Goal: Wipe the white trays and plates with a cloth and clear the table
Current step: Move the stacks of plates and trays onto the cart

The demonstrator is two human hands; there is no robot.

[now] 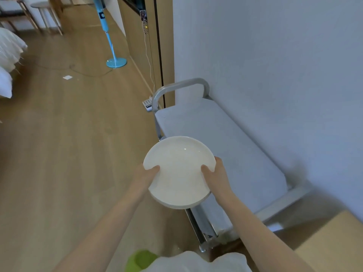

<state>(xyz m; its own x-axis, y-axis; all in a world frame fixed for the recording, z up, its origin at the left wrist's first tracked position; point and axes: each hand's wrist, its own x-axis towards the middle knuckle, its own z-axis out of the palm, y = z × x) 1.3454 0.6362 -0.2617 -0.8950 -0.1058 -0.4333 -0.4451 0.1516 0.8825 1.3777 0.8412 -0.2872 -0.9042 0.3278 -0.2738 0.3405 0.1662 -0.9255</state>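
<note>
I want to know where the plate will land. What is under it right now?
Under the plate, held by the left hand and right hand, lie the near edge of a grey cart and wooden floor. The cart's part below the plate is hidden.

one head-worn view looks forward and down, close over the floor (68, 134) and cart (216, 134).

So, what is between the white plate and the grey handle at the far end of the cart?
In the head view, only the bare grey top of the cart lies between the plate and the handle; nothing stands on that stretch.
</note>
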